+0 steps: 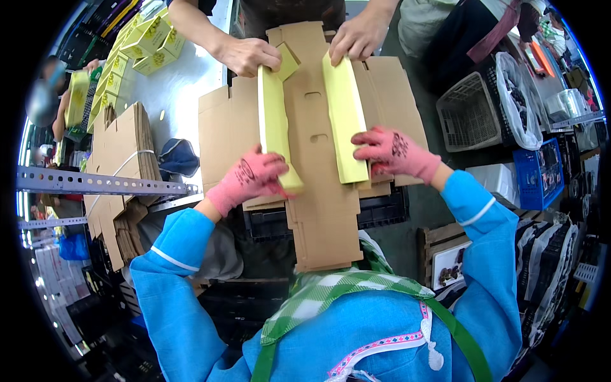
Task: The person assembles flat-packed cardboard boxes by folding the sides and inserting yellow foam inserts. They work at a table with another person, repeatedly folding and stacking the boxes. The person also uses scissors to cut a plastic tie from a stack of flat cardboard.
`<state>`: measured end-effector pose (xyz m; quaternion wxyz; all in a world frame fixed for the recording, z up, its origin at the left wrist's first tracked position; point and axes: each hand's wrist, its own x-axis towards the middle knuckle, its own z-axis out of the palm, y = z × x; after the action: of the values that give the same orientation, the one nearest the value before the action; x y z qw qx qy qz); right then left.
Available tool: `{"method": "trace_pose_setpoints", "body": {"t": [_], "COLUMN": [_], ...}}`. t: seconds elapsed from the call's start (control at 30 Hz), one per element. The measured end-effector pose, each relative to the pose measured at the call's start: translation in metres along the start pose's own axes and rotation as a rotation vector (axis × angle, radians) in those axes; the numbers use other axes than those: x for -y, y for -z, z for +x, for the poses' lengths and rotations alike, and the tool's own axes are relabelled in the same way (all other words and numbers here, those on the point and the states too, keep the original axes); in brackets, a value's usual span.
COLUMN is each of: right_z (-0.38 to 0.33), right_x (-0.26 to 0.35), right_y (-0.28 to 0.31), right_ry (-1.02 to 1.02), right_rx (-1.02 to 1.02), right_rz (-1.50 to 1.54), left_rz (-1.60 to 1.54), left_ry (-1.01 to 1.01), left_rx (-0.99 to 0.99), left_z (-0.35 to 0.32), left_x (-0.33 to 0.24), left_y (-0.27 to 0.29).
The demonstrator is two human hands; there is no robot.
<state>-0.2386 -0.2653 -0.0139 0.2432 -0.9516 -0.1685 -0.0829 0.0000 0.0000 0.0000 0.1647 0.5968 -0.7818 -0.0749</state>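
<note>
A brown cardboard carton blank [321,219] lies unfolded in front of me, with two holes along its middle. Its left yellow-green side panel [275,121] and right yellow-green side panel [345,121] stand partly raised. My left hand [251,178], in a pink glove, grips the near end of the left panel; its fingertips are slightly blurred. My gloved right hand [400,153] has its fingers closed over the near end of the right panel. Across from me, a co-worker's bare hands [254,56] hold the far ends of both panels.
More flat cardboard [223,121] lies beneath, over a black crate [267,228]. Strapped cardboard blanks [124,159] stand at left by a perforated metal bar [95,181]. Yellow-green boxes [149,44] fill the far-left table. A grey basket [470,111] and blue crate [541,172] sit right.
</note>
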Motion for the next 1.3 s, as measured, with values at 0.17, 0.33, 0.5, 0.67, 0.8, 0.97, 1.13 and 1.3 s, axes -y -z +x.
{"method": "trace_pose_setpoints", "body": {"t": [0.17,0.33,0.5,0.67,0.8,0.97,1.13,1.3], "right_z": [0.020,0.036,0.039,0.003,-0.049,-0.041,-0.026,-0.007], "right_x": [0.013,0.013,0.014,0.035,0.091,0.116,0.085,0.036], "right_y": [-0.019,-0.050,-0.045,-0.074,-0.124,-0.082,-0.069,-0.067], "right_ry": [-0.071,-0.228,-0.249,-0.618,-1.213,-1.191,-0.923,-0.491], "right_rx": [-0.372,-0.512,-0.432,-1.005,-0.453,-0.771,-0.798,-1.006], "right_rz": [0.048,-0.180,-0.089,0.838,0.620,1.411,0.844,-0.435], "left_rz": [-0.076,0.381,0.326,0.359,0.402,0.370,0.142,-0.906], "left_ry": [0.614,0.598,0.726,0.762,0.714,0.720,0.587,0.418], "left_rx": [-0.313,-0.219,-0.019,-0.098,-0.134,-0.057,-0.127,-0.272], "left_z": [0.021,0.065,0.093,0.093,0.089,0.093,0.095,0.042], "left_x": [-0.035,-0.059,-0.064,-0.059,-0.072,-0.085,-0.070,-0.035], "left_y": [-0.019,-0.045,-0.034,-0.036,-0.031,-0.043,-0.042,-0.047]}}
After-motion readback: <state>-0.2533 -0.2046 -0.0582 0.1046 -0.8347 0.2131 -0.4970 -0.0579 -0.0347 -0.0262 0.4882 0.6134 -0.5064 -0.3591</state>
